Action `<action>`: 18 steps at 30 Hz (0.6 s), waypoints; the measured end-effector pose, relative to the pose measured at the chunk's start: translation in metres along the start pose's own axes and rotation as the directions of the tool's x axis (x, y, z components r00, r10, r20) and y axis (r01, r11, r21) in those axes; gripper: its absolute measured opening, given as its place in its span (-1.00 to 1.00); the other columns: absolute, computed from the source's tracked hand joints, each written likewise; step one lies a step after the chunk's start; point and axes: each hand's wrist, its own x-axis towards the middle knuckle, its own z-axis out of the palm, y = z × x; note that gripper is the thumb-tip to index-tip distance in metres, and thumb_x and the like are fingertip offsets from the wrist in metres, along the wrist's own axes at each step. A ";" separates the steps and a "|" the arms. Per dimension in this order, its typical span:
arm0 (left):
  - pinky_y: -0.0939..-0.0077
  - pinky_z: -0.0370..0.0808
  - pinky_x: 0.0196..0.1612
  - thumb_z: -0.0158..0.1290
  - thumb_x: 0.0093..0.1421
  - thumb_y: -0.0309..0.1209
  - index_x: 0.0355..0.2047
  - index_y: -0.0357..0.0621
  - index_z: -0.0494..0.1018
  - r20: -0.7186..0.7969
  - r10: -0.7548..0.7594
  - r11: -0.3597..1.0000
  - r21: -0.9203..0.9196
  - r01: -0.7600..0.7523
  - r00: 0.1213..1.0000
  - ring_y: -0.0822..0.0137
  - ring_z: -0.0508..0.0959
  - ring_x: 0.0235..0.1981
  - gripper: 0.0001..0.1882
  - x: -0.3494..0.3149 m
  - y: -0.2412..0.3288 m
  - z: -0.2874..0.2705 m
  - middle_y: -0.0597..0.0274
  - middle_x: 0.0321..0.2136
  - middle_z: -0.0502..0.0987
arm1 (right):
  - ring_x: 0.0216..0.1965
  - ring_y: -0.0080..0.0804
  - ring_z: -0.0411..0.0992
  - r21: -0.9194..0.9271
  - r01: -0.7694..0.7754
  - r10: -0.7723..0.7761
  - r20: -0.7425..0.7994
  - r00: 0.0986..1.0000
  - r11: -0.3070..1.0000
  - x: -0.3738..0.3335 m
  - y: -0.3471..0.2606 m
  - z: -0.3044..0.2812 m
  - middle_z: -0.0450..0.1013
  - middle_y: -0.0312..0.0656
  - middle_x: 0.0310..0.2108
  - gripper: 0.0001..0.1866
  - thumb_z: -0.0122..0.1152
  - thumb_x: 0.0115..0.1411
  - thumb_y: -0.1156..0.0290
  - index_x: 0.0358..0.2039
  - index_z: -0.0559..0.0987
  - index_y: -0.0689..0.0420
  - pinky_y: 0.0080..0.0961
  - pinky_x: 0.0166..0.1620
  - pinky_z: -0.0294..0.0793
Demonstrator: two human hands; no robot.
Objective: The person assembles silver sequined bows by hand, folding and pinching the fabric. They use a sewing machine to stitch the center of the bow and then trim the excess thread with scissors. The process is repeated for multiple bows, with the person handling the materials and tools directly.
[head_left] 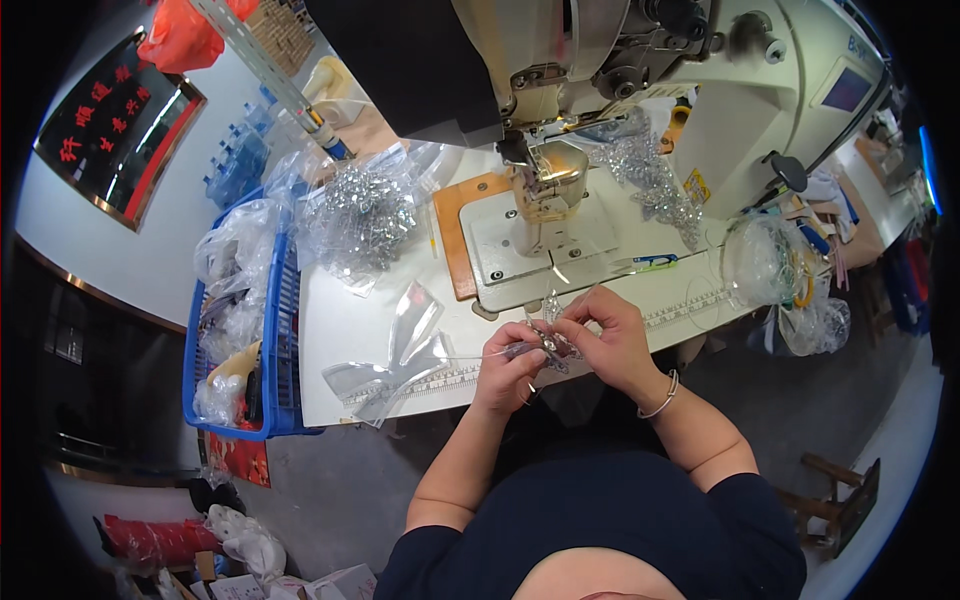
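Just in front of the sewing machine (548, 205), at the table's near edge, my left hand (506, 372) and my right hand (618, 342) meet with their fingers pinched. Between them is a small silvery ornament with shiny stones and clear strips (551, 343); the fingers cover much of it. To the left of my hands lie clear plastic pieces (405, 350) in a bow-like shape. A heap of glittering silver ornaments (365, 215) rests farther left, and more sparkling silver pieces (655, 185) spread behind the machine's post. Thread snips (645, 263) with a blue and green handle lie to its right.
A blue plastic basket (288, 340) full of clear bags stands against the table's left side. Measuring tape markings (690, 308) run along the white tabletop (330, 310). Clear plastic bags (765, 260) crowd the right end, and a wooden stool (835, 500) stands on the floor.
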 end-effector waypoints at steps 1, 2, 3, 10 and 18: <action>0.35 0.45 -0.02 0.06 0.01 -0.68 -0.33 -0.18 0.35 -0.006 -0.003 1.000 -0.008 0.003 1.000 0.23 0.45 -0.13 -0.77 0.000 0.000 0.000 0.15 -0.19 0.36 | -0.49 -0.60 0.43 0.034 -0.030 0.031 -0.027 0.999 0.999 -0.001 -0.001 0.001 0.44 -0.18 -0.42 -0.91 0.29 -0.03 0.55 -0.52 0.53 0.22 -0.69 -0.50 0.38; 0.35 0.45 -0.01 0.06 0.00 -0.68 -0.32 -0.18 0.34 -0.011 -0.007 1.000 -0.016 0.007 1.000 0.23 0.44 -0.11 -0.76 0.001 -0.001 -0.001 0.15 -0.19 0.36 | -0.49 -0.59 0.43 0.069 -0.059 0.062 -0.052 0.997 0.996 -0.003 -0.003 0.003 0.44 -0.16 -0.37 -0.92 0.28 -0.03 0.55 -0.51 0.53 0.23 -0.68 -0.49 0.38; 0.34 0.44 0.00 0.07 -0.01 -0.68 -0.30 -0.17 0.34 -0.017 -0.011 1.000 -0.025 0.010 1.000 0.22 0.43 -0.10 -0.74 0.002 -0.001 -0.002 0.15 -0.20 0.35 | -0.48 -0.59 0.43 0.104 -0.087 0.095 -0.076 0.993 0.991 -0.004 -0.004 0.004 0.43 -0.15 -0.32 -0.92 0.27 -0.02 0.56 -0.50 0.53 0.23 -0.68 -0.48 0.39; 0.31 0.42 0.00 0.08 -0.07 -0.72 -0.25 -0.16 0.29 0.085 -0.033 0.999 -0.021 0.035 0.996 0.27 0.40 -0.09 -0.64 0.003 0.004 0.006 0.16 -0.18 0.29 | -0.52 -0.51 0.43 -0.018 -0.054 0.053 -0.039 0.998 0.998 -0.001 -0.008 -0.004 0.40 -0.16 -0.25 -0.93 0.24 -0.02 0.57 -0.47 0.53 0.22 -0.62 -0.47 0.40; 0.35 0.38 0.01 0.11 -0.08 -0.72 -0.31 -0.08 0.22 -0.002 0.022 0.999 0.049 -0.022 1.000 0.34 0.38 -0.17 -0.61 0.001 -0.009 0.002 0.24 -0.28 0.27 | -0.55 -0.36 0.43 -0.063 -0.013 0.012 -0.017 1.000 0.998 -0.012 -0.014 -0.001 0.44 -0.17 -0.56 -0.93 0.22 0.02 0.55 -0.46 0.51 0.21 -0.55 -0.47 0.41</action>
